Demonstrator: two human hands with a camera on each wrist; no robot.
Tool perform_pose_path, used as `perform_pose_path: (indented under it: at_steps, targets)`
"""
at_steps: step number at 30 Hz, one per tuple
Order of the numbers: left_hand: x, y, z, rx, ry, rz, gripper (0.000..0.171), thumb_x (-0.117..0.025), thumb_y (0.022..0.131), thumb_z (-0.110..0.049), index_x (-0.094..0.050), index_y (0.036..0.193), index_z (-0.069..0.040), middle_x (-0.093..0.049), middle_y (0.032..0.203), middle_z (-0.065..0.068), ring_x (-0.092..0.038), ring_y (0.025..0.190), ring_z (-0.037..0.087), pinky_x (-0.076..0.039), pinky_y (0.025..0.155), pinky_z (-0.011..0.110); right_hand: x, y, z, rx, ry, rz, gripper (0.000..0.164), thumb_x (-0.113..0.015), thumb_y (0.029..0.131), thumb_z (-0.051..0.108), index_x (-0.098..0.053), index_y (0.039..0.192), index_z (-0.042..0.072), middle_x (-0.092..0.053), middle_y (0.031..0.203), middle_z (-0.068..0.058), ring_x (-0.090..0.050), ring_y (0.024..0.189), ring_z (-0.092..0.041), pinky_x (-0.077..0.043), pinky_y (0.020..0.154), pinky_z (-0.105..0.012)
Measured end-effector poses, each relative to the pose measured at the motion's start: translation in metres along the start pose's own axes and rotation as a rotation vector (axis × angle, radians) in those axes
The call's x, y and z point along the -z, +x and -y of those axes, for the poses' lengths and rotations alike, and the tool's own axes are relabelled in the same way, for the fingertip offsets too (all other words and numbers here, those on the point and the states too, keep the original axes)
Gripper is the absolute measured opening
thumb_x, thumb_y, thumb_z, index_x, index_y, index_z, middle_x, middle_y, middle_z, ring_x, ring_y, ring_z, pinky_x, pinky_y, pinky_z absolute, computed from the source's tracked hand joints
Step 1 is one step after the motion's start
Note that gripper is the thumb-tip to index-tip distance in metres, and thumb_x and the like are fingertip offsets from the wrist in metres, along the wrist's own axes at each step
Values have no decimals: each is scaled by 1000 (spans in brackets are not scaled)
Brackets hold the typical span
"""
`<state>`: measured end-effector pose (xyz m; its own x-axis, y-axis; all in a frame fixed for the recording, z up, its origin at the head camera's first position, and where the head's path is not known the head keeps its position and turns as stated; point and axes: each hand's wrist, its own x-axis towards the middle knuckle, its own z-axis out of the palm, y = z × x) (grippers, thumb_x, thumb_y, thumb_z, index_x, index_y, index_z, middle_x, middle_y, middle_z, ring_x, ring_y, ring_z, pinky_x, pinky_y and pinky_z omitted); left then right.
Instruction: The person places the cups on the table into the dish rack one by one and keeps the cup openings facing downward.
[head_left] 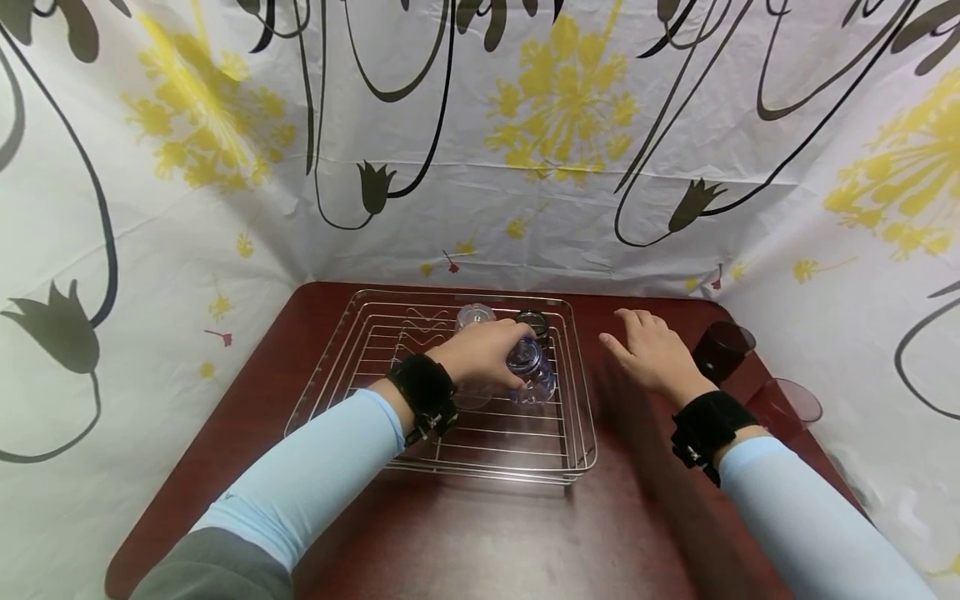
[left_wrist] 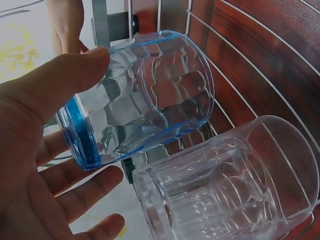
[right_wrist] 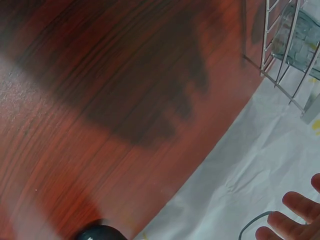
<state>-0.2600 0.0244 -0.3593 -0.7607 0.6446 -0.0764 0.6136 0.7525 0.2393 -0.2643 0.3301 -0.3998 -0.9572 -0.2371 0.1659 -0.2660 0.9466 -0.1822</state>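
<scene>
A clear blue-tinted drinking glass [head_left: 531, 379] stands upside down on the wire rack [head_left: 487, 462]. My left hand [head_left: 483, 350] is around its base, thumb along one side. In the left wrist view the glass [left_wrist: 150, 95] shows a blue base, with the thumb overlapping it and the other fingers spread loosely. Beside it is an upturned colourless glass [left_wrist: 225, 185]. Behind my left hand, another clear glass [head_left: 476, 314] and a dark glass [head_left: 532, 322] also sit on the rack. Right of the rack, my right hand [head_left: 656, 354] hovers with nothing in it, fingers extended.
On the table's right side stand a dark tumbler [head_left: 722, 352] and a reddish transparent glass [head_left: 787, 406], both near my right forearm. The dark red table [head_left: 495, 542] is walled in by a patterned white cloth [head_left: 465, 200].
</scene>
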Motion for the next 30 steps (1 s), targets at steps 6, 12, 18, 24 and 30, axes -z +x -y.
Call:
perform_pose_path:
  at_steps: [6,12,18,24,30]
  targets:
    - [-4,2,0,10,-2,-12,80,-83,79,-47,-47,146,-23,-58,132,-2,-60,115,19,-48,100,44,-2,0,-3,-3,-7,0,74,-33,105,57,-36,149,-2,-41,146,-29,-38,134,-51,-32,106,-67]
    - [-7,5,1,18,-3,-14,80,-86,76,-46,-49,144,-22,-60,130,-2,-60,117,18,-45,103,46,-9,-1,-5,-13,2,-4,76,-34,103,60,-37,148,-2,-43,146,-29,-39,133,-52,-33,105,-67]
    - [-10,7,0,33,0,4,82,-85,77,-47,-48,145,-24,-58,136,-2,-57,123,19,-41,109,50,-12,-3,-5,-19,1,8,78,-33,103,62,-37,148,-1,-42,146,-29,-39,133,-51,-34,105,-66]
    - [-11,8,-2,33,34,25,80,-84,77,-48,-49,145,-23,-60,135,-1,-58,122,20,-42,107,49,-13,-5,-6,-19,2,29,77,-33,104,60,-35,149,-2,-42,146,-29,-38,134,-51,-32,107,-66]
    - [-13,10,-1,36,48,34,80,-83,79,-48,-48,146,-23,-58,139,-1,-57,124,20,-42,109,48,-14,-5,-9,-18,7,24,78,-32,103,62,-36,149,-1,-42,146,-29,-39,134,-50,-33,106,-66]
